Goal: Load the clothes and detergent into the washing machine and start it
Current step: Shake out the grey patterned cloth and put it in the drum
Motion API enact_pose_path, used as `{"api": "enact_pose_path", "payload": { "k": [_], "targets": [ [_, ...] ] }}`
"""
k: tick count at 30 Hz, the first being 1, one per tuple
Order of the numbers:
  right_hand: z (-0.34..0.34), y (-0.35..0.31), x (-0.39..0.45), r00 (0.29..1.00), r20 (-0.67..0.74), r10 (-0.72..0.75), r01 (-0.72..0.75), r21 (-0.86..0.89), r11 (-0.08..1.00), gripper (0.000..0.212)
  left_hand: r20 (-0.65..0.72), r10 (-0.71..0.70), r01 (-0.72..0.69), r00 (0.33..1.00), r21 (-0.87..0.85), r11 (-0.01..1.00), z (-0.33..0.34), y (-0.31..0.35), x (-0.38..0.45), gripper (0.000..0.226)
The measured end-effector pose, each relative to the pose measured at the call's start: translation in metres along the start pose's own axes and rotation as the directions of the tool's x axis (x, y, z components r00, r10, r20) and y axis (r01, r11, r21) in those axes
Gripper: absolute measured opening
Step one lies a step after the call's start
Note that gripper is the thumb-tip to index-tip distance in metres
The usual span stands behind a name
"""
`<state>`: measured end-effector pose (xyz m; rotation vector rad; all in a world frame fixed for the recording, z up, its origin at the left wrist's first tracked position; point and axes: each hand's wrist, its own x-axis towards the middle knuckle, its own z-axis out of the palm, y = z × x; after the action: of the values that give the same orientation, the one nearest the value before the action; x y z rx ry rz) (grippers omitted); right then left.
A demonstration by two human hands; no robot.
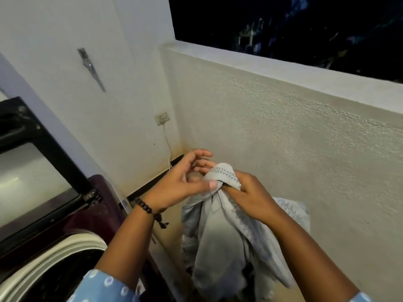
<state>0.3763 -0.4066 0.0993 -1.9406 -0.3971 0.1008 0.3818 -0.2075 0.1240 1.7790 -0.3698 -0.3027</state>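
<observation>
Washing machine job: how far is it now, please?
Done: the washing machine lid stands open. In hand: the right hand grips a grey cloth beside the machine, and the left hand pinches its top. Left: cloth into the drum, detergent (none in view), closing, starting.

There is a single view, from a wide-angle camera worn on the person's head, looking forward and steeply down along both forearms. It sits close to the hands, which fall near the middle of the frame. The washing machine (54, 214) fills the lower left edge, a textured parapet wall (294, 131) runs across the right, and the wide lens bends straight edges towards the borders.
</observation>
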Motion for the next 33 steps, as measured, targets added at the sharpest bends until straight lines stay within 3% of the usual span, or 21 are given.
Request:
{"api": "enact_pose_path", "payload": {
  "k": [2, 4, 6, 9, 11, 13, 15, 16, 18, 19, 21, 23, 27, 30, 33],
  "targets": [
    [-0.008, -0.016, -0.001, 1.000, -0.017, -0.016, 0.017, 0.086, 0.996, 0.023, 0.144, -0.104, 0.089, 0.984, 0.110, 0.990, -0.004, -0.019, -0.007, 0.086],
    [-0.016, -0.034, -0.002, 0.998, -0.035, -0.046, 0.050, 0.154, 0.987, 0.024, 0.114, -0.110, 0.080, 0.987, 0.238, 0.968, 0.000, -0.044, -0.012, 0.089],
    [-0.027, -0.052, -0.003, 0.995, -0.059, -0.077, 0.089, 0.245, 0.965, 0.023, -0.041, -0.102, 0.110, 0.994, 0.337, 0.935, 0.007, -0.063, -0.014, 0.069],
    [-0.043, -0.076, -0.006, 0.983, -0.138, -0.117, 0.164, 0.408, 0.898, 0.022, -0.228, -0.188, 0.267, 0.955, 0.396, 0.879, 0.007, -0.080, -0.014, 0.034],
    [-0.053, -0.086, -0.007, 0.961, -0.210, -0.180, 0.255, 0.416, 0.873, 0.026, -0.341, -0.164, 0.308, 0.926, 0.430, 0.848, -0.001, -0.087, -0.013, 0.023],
    [-0.060, -0.088, -0.006, 0.939, -0.242, -0.242, 0.314, 0.327, 0.891, 0.030, -0.434, -0.086, 0.294, 0.897, 0.439, 0.849, -0.012, -0.078, -0.011, 0.021],
    [-0.065, -0.078, -0.001, 0.951, -0.203, -0.232, 0.257, 0.105, 0.961, 0.028, -0.489, 0.007, 0.231, 0.872, 0.424, 0.876, -0.021, -0.057, -0.006, 0.024],
    [-0.068, -0.072, 0.001, 0.973, -0.138, -0.184, 0.179, -0.053, 0.982, 0.039, -0.506, 0.053, 0.188, 0.861, 0.413, 0.891, -0.022, -0.041, -0.004, 0.022],
    [-0.070, -0.063, 0.003, 0.997, 0.065, -0.044, 0.061, -0.287, 0.956, 0.081, -0.498, 0.147, 0.084, 0.855, 0.411, 0.908, -0.017, -0.007, 0.002, 0.016],
    [-0.068, -0.063, 0.002, 0.986, 0.168, 0.013, 0.043, -0.325, 0.945, 0.100, -0.477, 0.195, 0.023, 0.857, 0.413, 0.910, -0.012, 0.011, 0.004, 0.016],
    [-0.052, -0.065, 0.002, 0.955, 0.296, 0.013, 0.068, -0.261, 0.963, 0.119, -0.434, 0.275, -0.089, 0.858, 0.402, 0.911, 0.003, 0.044, 0.009, 0.015],
    [-0.030, -0.060, 0.007, 0.963, 0.263, -0.051, 0.090, -0.140, 0.986, 0.111, -0.390, 0.317, -0.170, 0.865, 0.367, 0.915, 0.015, 0.069, 0.013, 0.006],
    [-0.016, -0.041, 0.014, 0.994, -0.023, -0.106, 0.104, -0.064, 0.992, 0.029, -0.204, 0.275, -0.214, 0.939, 0.277, 0.937, 0.017, 0.079, 0.012, 0.029],
    [-0.025, -0.048, 0.010, 0.988, -0.062, -0.144, 0.147, 0.048, 0.988, 0.029, -0.063, 0.193, -0.180, 0.979, 0.178, 0.967, 0.002, 0.059, 0.005, 0.049],
    [-0.036, -0.064, 0.006, 0.973, -0.096, -0.209, 0.224, 0.183, 0.957, 0.033, -0.011, 0.004, -0.001, 1.000, 0.236, 0.972, 0.000, 0.017, 0.002, 0.051]
  ]
}}
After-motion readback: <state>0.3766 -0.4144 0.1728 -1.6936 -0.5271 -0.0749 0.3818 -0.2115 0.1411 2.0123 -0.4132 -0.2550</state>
